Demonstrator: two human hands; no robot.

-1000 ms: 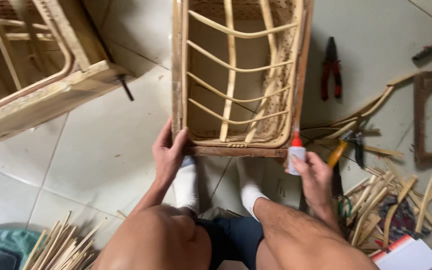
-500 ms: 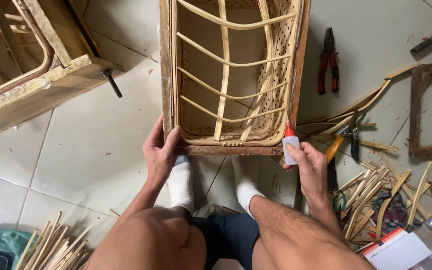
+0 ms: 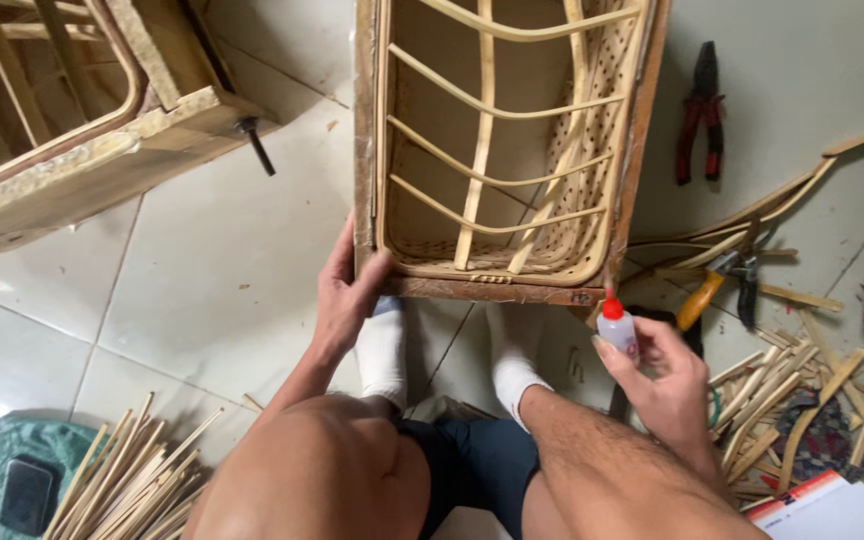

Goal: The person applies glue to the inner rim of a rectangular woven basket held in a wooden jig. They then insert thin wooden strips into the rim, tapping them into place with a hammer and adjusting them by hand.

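Note:
A wooden chair frame (image 3: 642,130) with a woven cane panel and curved rattan ribs stands on the tiled floor in front of me. My left hand (image 3: 347,290) grips its lower left corner. My right hand (image 3: 667,375) holds a small clear glue bottle (image 3: 616,327) with a red tip, pointed up at the frame's lower right corner. My two feet in white socks (image 3: 384,345) rest under the frame's bottom rail.
Another rattan chair frame (image 3: 82,150) lies at the upper left. Red-handled pliers (image 3: 699,110) and an orange-handled tool (image 3: 704,292) lie to the right among cane strips (image 3: 792,400). More split cane (image 3: 127,480) and a dark phone (image 3: 27,495) on a green cloth sit at the lower left.
The view has shifted, so the frame sits further left and nearer. My right hand has kept the glue bottle's tip at the frame's lower right corner. My left hand keeps its grip.

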